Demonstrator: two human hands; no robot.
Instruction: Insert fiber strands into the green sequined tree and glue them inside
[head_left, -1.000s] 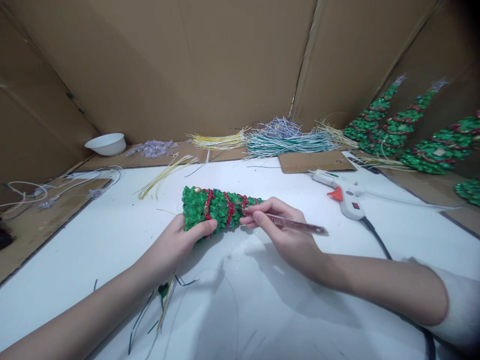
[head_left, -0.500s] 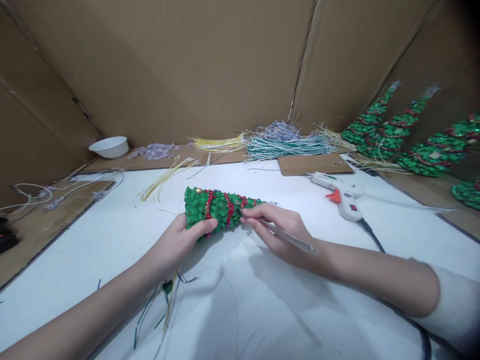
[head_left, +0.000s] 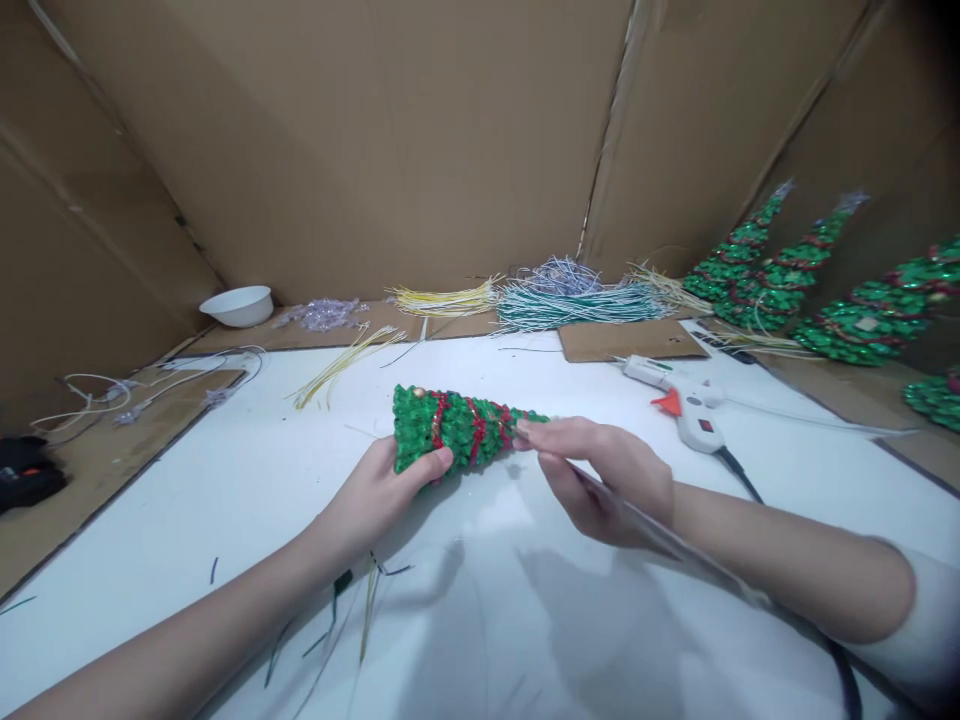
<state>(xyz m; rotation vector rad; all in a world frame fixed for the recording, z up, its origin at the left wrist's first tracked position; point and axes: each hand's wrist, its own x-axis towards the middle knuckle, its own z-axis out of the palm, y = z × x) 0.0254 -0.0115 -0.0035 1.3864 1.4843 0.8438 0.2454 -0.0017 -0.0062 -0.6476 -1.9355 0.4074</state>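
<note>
A small green beaded tree (head_left: 491,425) with red garland bands lies on its side above the white table, its wide base to the left. My left hand (head_left: 401,478) grips that base, thumb on the near side. Close to the narrow tip, my right hand (head_left: 600,475) pinches a long thin pale tool (head_left: 675,545), which slants down toward the right wrist. Motion blurs the tool, and the fingers partly hide its end by the tree.
A glue gun (head_left: 686,405) with its cord lies at right. Wire bundles (head_left: 585,305), a white bowl (head_left: 238,306) and clear beads (head_left: 326,314) line the back. Finished trees (head_left: 795,270) stand at back right. Wire scraps (head_left: 367,600) lie near my left forearm.
The view has shifted a little, so most things sit slightly differently. My right hand has moved right, nearer the tree's tip, and the tool looks longer and more blurred.
</note>
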